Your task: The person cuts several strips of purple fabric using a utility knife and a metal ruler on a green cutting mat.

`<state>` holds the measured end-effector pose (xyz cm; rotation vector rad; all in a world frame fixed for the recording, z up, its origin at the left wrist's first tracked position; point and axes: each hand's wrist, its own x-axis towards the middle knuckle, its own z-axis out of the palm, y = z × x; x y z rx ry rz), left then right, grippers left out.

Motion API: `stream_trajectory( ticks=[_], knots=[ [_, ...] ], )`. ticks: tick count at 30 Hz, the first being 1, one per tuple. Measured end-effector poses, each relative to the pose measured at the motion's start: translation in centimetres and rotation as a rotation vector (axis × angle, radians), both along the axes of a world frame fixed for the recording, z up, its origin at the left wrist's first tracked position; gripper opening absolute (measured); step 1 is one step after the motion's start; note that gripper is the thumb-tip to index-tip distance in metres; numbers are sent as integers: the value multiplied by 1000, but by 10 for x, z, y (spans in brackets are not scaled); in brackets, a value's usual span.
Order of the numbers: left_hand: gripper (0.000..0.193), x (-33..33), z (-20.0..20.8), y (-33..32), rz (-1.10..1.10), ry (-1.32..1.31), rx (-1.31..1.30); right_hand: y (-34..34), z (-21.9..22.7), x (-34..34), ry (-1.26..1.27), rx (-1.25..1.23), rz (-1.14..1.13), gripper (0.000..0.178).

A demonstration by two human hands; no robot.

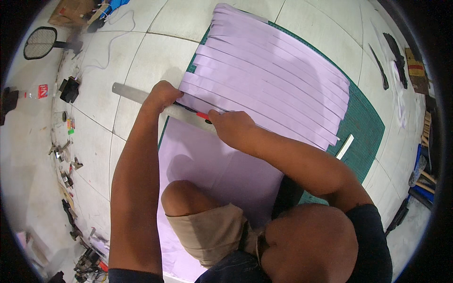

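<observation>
My right hand point(233, 125) is closed round a red and black utility knife point(202, 115), whose front end points toward my left hand. With its fingers bent, my left hand point(166, 95) grips and presses down a long metal ruler point(128, 91) laid across a lilac sheet point(226, 160). Beyond the ruler, the sheet is cut into several long, parallel strips point(273, 70), some slightly apart at their ends. The uncut part runs under my bent knee. A green cutting mat point(365, 122) lies beneath the sheet and shows at its right and far edges.
A short white bar point(345, 146) lies on the mat at right. Tiled floor point(155, 56) surrounds the mat. At far left are a racket-shaped swatter point(40, 43), a plastic bottle point(37, 92) and a small black box point(70, 89). Tools and a cardboard box point(416, 70) line the right side.
</observation>
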<state>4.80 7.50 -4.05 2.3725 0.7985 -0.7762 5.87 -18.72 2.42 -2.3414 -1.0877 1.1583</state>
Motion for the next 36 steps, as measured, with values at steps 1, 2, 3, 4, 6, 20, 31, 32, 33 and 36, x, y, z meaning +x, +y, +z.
stream_trajectory(
  ticks=[1,2,3,4,6,20,31,32,33,36],
  knots=[
    [37,-7,-1,7,36,-15,6,3,4,-1,-6,6,16,23],
    [36,-6,1,4,0,-39,-17,1,4,0,-16,-3,18,23],
    [36,-7,5,2,-35,-63,-39,-6,1,0,-29,-25,18,24],
    [35,-9,8,0,-69,-87,-61,-18,-4,-3,-42,-46,19,24],
    [33,-15,14,-12,69,-171,-112,-44,-7,-5,-78,-63,33,27],
    [29,-39,-9,-37,6,-533,284,-225,19,-43,-149,-174,-220,27],
    [23,-27,6,-38,214,-370,-87,-173,-22,-59,-210,116,-117,24],
    [22,-30,10,-33,181,-366,-73,-158,-25,-58,-214,136,-126,24],
    [21,-32,11,-33,149,-362,-65,-146,-27,-57,-217,151,-136,23],
    [22,-34,11,-36,103,-372,-22,-117,-29,-50,-216,158,-135,21]
  ],
)
